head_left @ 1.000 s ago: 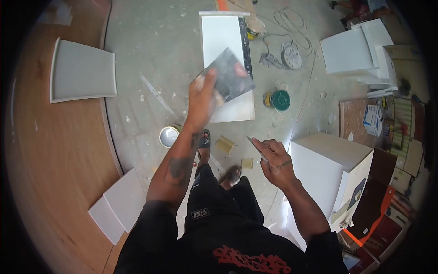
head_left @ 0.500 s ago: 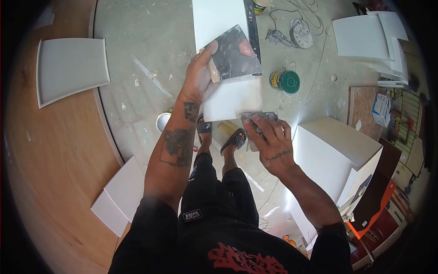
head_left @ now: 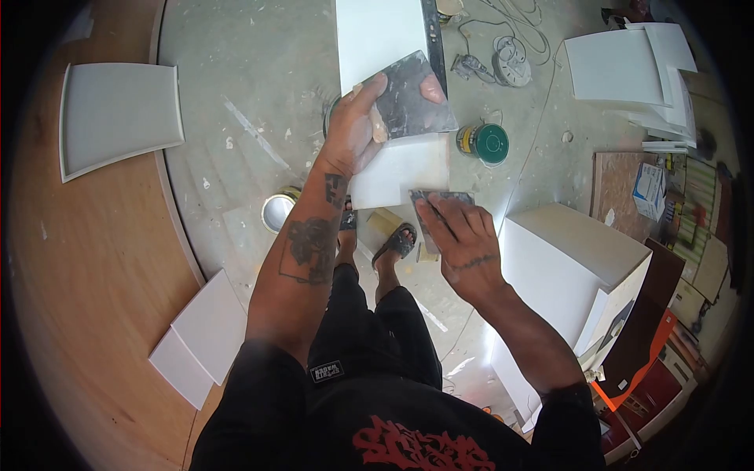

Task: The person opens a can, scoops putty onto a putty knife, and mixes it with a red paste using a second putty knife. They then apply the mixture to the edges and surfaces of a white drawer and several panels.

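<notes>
Dark plate (head_left: 410,96), left grip (head_left: 351,132) closed on edge

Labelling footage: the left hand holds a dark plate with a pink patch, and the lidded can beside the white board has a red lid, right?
The lid isn't red; the head view shows it green on the can. The rest stands.

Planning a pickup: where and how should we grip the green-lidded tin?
Grip the tin by its round side wall, just below the green lid, coming from above and the person's right. It looks upright, with open floor that side; the white panel lies close on its left. I wouldn't trust the lid to carry it.
</notes>
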The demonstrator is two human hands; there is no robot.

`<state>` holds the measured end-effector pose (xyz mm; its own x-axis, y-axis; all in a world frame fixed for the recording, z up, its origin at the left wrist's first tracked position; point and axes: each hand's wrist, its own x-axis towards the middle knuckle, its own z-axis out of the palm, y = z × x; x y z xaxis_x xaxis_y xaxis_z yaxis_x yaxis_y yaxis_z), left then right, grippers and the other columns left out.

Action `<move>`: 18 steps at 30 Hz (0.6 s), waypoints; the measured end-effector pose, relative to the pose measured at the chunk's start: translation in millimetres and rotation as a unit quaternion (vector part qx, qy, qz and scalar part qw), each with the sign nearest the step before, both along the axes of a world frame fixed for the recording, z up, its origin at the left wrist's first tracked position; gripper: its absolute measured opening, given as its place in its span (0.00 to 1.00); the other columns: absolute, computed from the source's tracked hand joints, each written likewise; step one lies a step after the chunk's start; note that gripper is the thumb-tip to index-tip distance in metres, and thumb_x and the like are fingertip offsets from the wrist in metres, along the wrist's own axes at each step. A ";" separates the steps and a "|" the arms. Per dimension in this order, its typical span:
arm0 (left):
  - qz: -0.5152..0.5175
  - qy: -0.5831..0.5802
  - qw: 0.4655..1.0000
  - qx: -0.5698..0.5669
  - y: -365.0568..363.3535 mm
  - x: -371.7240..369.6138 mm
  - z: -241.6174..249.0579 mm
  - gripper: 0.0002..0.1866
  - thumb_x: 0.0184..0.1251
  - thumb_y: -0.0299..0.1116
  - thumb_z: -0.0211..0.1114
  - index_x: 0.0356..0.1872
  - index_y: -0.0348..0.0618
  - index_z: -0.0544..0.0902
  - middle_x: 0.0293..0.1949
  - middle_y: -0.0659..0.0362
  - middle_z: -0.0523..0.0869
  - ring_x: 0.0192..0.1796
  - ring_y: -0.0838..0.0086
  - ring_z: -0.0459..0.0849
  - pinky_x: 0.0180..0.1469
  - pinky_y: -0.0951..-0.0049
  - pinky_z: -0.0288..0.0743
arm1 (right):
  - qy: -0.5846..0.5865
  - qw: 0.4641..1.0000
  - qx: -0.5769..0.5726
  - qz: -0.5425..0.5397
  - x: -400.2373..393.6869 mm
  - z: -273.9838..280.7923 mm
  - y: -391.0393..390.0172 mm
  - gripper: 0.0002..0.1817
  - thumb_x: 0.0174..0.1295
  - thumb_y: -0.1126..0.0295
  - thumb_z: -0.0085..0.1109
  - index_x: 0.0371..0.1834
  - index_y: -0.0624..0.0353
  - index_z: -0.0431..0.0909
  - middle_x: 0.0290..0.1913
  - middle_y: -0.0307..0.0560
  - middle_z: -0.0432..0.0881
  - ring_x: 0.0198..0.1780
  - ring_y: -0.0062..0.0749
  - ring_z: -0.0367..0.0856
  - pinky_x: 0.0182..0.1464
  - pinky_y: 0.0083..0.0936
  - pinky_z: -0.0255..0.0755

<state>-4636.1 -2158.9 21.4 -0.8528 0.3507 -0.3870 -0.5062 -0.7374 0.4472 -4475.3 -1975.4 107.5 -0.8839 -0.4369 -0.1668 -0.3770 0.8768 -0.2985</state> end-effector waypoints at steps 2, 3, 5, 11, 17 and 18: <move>-0.005 0.001 1.000 -0.009 0.7 0.5 -3.5 0.20 0.79 0.38 0.56 0.61 0.33 0.76 0.53 0.53 0.85 0.53 0.67 0.86 0.58 0.66 0.80 | -0.008 1.000 -0.006 -0.006 2.5 -9.9 -1.9 0.33 0.56 0.81 0.55 0.70 0.52 0.74 0.65 0.46 0.75 0.64 0.44 0.72 0.65 0.41 0.63; -0.007 0.004 1.000 -0.004 1.0 0.8 -4.8 0.19 0.79 0.38 0.56 0.60 0.33 0.76 0.53 0.53 0.85 0.53 0.68 0.86 0.58 0.66 0.81 | -0.013 1.000 -0.007 -0.006 7.0 -16.0 -1.6 0.33 0.57 0.81 0.55 0.70 0.52 0.74 0.65 0.46 0.76 0.63 0.43 0.72 0.65 0.41 0.64; -0.008 0.013 1.000 0.005 1.3 1.0 -7.0 0.19 0.79 0.38 0.57 0.59 0.34 0.77 0.52 0.54 0.86 0.52 0.69 0.86 0.57 0.68 0.81 | -0.044 0.999 -0.020 -0.009 11.9 -15.9 1.1 0.33 0.57 0.81 0.55 0.69 0.51 0.74 0.64 0.46 0.76 0.63 0.44 0.73 0.65 0.40 0.64; -0.007 0.017 1.000 -0.008 1.8 1.9 -5.4 0.18 0.79 0.38 0.57 0.58 0.35 0.78 0.52 0.55 0.86 0.51 0.69 0.86 0.57 0.69 0.81 | -0.037 0.999 -0.032 -0.016 18.6 2.9 4.3 0.33 0.55 0.80 0.57 0.68 0.52 0.75 0.63 0.47 0.76 0.62 0.47 0.74 0.63 0.42 0.66; 0.000 0.029 0.998 -0.051 2.4 1.3 -2.3 0.21 0.79 0.42 0.56 0.60 0.34 0.77 0.53 0.53 0.85 0.52 0.66 0.87 0.59 0.64 0.81 | 0.022 1.000 0.008 0.004 15.4 -29.3 9.5 0.36 0.52 0.80 0.61 0.70 0.53 0.73 0.64 0.49 0.73 0.65 0.50 0.71 0.64 0.46 0.66; -0.002 0.028 0.998 -0.047 2.7 1.1 -2.8 0.20 0.79 0.41 0.56 0.60 0.34 0.77 0.53 0.53 0.85 0.53 0.67 0.86 0.59 0.64 0.80 | 0.005 1.000 0.009 -0.002 23.0 -30.4 11.0 0.38 0.52 0.82 0.60 0.72 0.51 0.70 0.67 0.48 0.72 0.66 0.48 0.70 0.67 0.46 0.63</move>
<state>-4634.9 -2156.2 18.5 -0.8732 0.3179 -0.3695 -0.4805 -0.6887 0.5430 -4452.3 -1964.4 77.0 -0.8872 -0.4309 -0.1652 -0.3768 0.8831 -0.2795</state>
